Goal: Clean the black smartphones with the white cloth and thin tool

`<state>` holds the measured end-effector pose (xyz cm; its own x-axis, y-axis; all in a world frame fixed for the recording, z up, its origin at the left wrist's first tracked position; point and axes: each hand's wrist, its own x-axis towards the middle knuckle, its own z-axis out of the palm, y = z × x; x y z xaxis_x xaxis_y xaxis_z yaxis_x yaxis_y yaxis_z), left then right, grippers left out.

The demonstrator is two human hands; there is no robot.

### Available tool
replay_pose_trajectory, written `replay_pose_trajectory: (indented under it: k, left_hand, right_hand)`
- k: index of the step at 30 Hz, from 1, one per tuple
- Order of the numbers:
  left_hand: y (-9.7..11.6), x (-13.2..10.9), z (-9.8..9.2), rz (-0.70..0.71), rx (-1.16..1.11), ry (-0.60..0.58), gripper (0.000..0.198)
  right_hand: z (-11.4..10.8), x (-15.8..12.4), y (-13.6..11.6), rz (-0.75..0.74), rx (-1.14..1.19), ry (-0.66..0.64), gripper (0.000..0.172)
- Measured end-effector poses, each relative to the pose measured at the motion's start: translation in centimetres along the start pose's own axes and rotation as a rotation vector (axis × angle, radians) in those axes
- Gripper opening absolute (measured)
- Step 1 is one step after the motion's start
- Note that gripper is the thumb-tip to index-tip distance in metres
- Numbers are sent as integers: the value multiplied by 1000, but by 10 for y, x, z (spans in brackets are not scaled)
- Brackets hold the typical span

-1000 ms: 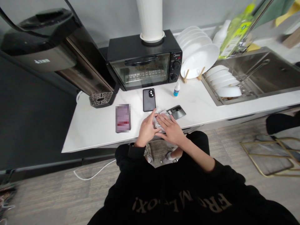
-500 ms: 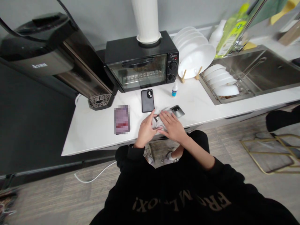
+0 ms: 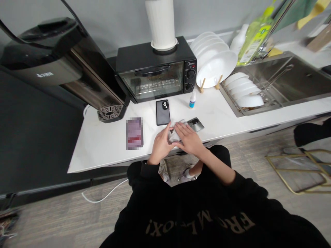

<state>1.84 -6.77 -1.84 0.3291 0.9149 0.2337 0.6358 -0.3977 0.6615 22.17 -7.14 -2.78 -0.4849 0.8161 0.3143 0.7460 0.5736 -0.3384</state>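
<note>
Both my hands meet over a grey phone (image 3: 196,124) that lies face down near the front edge of the white counter (image 3: 103,144). A pale cloth (image 3: 174,134) covers the phone's near end. My right hand (image 3: 188,138) lies flat on the cloth with fingers stretched out. My left hand (image 3: 161,144) curls against the cloth's left side, thumb and fingers on it. Just behind my hands lies a black phone (image 3: 162,112), camera side up. A third phone (image 3: 134,133) lies to the left.
A black toaster oven (image 3: 155,74) with a white paper roll (image 3: 160,24) on top stands at the back. A small dropper bottle (image 3: 192,100), racked white plates (image 3: 214,62), a sink (image 3: 279,82) and a black water dispenser (image 3: 64,65) surround it.
My right hand has slid back and forth a little over the cloth on the grey phone. The view has shifted slightly; the other phones have not moved.
</note>
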Motion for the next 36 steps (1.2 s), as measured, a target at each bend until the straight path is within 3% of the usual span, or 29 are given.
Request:
replay_pose_trajectory:
  k: [3, 5, 9, 12, 16, 18, 21, 24, 26, 28, 30, 34, 36]
  left_hand:
    - [-1, -1, -1, -1, 12, -6, 105]
    - [0, -1, -1, 0, 11, -2, 108]
    - [2, 0, 0, -4, 14, 11, 109]
    - [2, 0, 1, -4, 11, 16, 105]
    - [-1, 0, 1, 8, 6, -2, 103]
    - [-1, -1, 0, 9, 9, -9, 106]
    - [1, 0, 0, 6, 3, 5, 109]
    - [1, 0, 1, 2, 6, 14, 108]
    - [1, 0, 1, 6, 6, 15, 105]
    - [0, 0, 1, 9, 6, 9, 103]
    - [-1, 0, 1, 11, 7, 3, 103]
    - [1, 0, 1, 1, 14, 19, 106]
    - [1, 0, 1, 3, 18, 22, 106]
  right_hand:
    - [0, -11, -14, -123, 60, -55, 93]
    - [-8, -24, -3, -109, 53, -64, 88]
    - [-20, -29, 36, 145, -42, 33, 84]
    - [-12, -14, 31, 242, -70, 91, 90]
    - [3, -8, -9, -51, 35, -13, 96]
    - [1, -13, -11, -131, 70, -52, 94]
    - [-9, -17, 14, 26, 14, 6, 84]
    - [-12, -12, 30, 229, -59, 96, 90]
    - [-7, -9, 21, 146, -42, 68, 98]
    - [-1, -8, 7, -39, 10, -12, 103]
    - [0, -8, 1, -126, 37, -58, 101]
    - [-4, -6, 16, 156, -48, 63, 95]
    - [-3, -5, 18, 157, -60, 73, 99]
